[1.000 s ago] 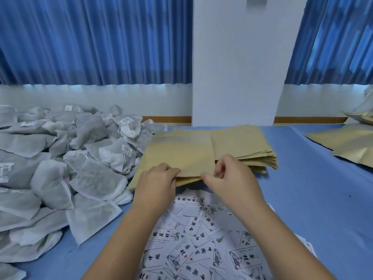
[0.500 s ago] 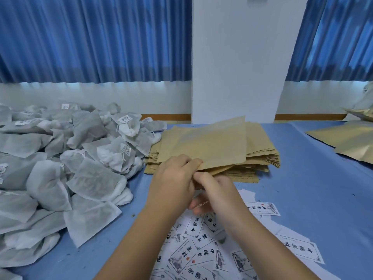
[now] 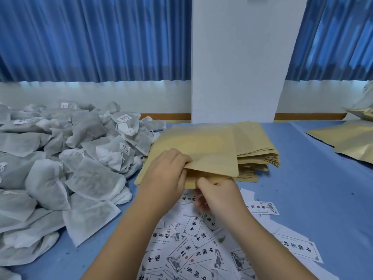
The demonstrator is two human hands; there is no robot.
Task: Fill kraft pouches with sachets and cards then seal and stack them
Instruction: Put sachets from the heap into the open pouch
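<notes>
Pouch (image 3: 203, 150) lies atop the stack (image 3: 257, 153), near edge facing both hands: left hand (image 3: 163, 174) pinches its upper layer, right hand (image 3: 220, 197), just below, pinches the lower, fingers curled.

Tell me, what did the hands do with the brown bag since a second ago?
Both hands drew the top kraft pouch off the stack toward the person and raised its near edge. The left hand now grips the upper layer. The right hand slid closer and lower, pinching the layer beneath, so the mouth seems to part. The sachets, cards and the stack stayed put.
</notes>
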